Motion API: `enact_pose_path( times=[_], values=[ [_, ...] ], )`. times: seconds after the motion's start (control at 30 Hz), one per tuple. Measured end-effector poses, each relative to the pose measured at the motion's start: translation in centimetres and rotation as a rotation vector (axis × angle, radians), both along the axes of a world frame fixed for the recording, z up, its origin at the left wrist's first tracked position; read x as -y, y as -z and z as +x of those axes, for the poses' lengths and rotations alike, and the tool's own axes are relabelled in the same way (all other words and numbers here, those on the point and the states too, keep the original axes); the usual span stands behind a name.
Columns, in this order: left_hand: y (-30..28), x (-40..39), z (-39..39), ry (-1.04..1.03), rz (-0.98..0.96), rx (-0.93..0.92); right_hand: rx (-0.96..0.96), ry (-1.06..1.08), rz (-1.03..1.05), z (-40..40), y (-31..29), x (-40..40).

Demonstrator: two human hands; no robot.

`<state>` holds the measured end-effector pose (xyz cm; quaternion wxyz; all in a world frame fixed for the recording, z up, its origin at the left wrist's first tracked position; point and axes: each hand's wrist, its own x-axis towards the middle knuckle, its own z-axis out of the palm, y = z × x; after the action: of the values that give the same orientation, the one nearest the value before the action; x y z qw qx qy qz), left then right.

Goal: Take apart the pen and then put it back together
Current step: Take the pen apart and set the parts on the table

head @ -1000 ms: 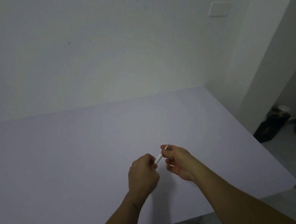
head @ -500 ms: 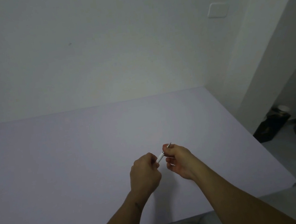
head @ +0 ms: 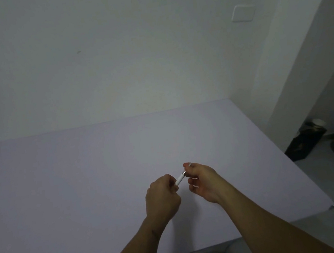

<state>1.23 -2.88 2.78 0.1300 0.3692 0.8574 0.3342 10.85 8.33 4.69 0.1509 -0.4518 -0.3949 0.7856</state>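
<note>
A slim white plastic pen with a silvery metal band (head: 180, 179) is held in the air above the near middle of the pale lilac bench (head: 84, 179), slanting from near left up to far right. The left hand (head: 162, 199) is curled into a fist around the pen's near end, its grip pressed shut on the barrel. The right hand (head: 200, 180) pinches the far end just past the metal band between thumb and fingertips, and a thin point shows beyond them.

Nothing lies loose on the bench, so the pen looks to be in one piece or nearly so. I cannot tell whether the joint is being loosened or tightened. Either way, the step in hand appears to be a twist at the band. The next move calls for the left grip to hold firm while the right fingers turn along the pen's axis, keeping any small inner parts from dropping.
</note>
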Motion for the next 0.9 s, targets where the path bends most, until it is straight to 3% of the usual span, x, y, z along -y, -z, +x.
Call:
enact_pose_path(
  times=[0.17, 0.37, 0.53, 0.9],
  values=[
    [0.3, 0.1, -0.1, 0.001, -0.008, -0.009, 0.121, 0.064, 0.072, -0.6, 0.5, 0.0],
    [0.7, 0.5, -0.4, 0.004, -0.021, -0.029, 0.048, 0.012, 0.021, -0.5, 0.2, 0.2],
    [0.9, 0.5, -0.4, 0.008, -0.02, -0.018, 0.179, 0.017, 0.094, -1.1, 0.4, 0.8],
    [1.3, 0.4, -0.7, 0.004, -0.019, -0.012, 0.186, -0.004, 0.116, -1.2, 0.2, 0.8]
  ],
)
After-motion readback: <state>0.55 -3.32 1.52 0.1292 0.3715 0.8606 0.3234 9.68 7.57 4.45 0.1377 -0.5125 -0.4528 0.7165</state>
